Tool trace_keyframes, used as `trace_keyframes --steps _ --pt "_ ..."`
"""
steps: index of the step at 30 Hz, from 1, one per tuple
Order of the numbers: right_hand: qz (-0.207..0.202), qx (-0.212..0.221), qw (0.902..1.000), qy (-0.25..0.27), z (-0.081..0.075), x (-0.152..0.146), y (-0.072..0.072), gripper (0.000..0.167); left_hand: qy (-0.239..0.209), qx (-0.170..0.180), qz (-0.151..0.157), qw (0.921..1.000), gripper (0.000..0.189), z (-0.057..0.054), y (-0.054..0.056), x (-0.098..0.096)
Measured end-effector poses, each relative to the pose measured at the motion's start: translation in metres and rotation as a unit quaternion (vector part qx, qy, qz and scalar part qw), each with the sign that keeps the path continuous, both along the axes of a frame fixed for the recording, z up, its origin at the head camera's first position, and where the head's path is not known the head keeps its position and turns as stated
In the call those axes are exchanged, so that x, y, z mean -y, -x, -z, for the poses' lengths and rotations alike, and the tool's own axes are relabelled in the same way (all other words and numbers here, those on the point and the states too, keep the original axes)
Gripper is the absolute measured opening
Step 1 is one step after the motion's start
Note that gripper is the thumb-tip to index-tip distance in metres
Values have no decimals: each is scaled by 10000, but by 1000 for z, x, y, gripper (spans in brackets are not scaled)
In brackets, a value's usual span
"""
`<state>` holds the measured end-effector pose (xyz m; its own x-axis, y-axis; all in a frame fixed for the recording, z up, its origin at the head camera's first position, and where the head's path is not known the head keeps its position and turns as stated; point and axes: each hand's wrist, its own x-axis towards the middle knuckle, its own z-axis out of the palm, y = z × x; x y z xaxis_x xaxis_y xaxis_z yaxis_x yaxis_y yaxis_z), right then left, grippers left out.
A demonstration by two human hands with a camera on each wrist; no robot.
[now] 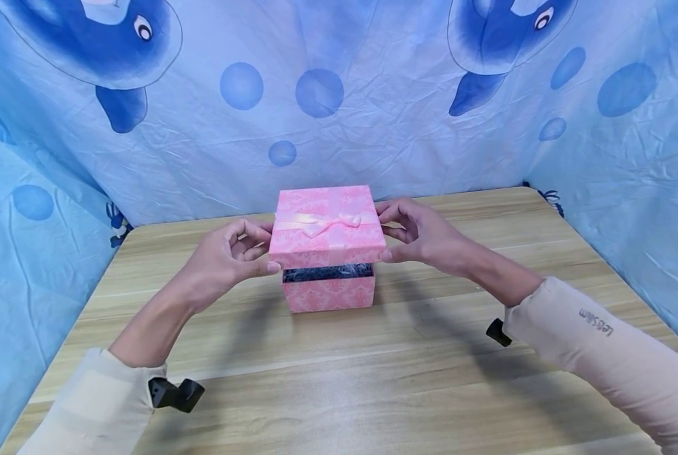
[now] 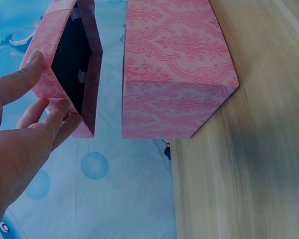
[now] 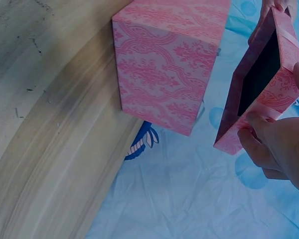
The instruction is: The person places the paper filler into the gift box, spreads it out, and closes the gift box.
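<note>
A pink patterned box lid (image 1: 307,243) with a ribbon bow (image 1: 330,222) is held above its box base (image 1: 330,296). My left hand (image 1: 225,256) grips the lid's left side, thumb near the front corner. On the opposite side my right hand (image 1: 421,234) grips the lid, thumb at the front right corner. Dark shredded filling (image 1: 327,273) shows inside the base. Both wrist views show a gap between the lid (image 2: 47,82) and the base (image 3: 164,69); the lid's inside is dark. What else lies in the base is hidden by the lid.
The base stands on a light wooden table (image 1: 339,392). Blue cloth (image 1: 373,145) with dolphin and bubble prints hangs behind the table and along both sides. Small black devices (image 1: 176,393) are fixed at the sleeve cuffs.
</note>
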<state>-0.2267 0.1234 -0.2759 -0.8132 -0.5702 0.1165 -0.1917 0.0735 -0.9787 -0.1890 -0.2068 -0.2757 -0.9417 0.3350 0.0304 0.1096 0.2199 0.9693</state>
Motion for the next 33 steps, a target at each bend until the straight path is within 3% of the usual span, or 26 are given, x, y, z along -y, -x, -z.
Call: trace_keyframes --steps 13,33 --pt "70 -70 9999 -112 20 6 1 47 -77 40 93 9999 46 21 5 2" --pt "200 -153 9991 -332 53 11 8 44 -55 248 -113 9996 46 54 12 -2"
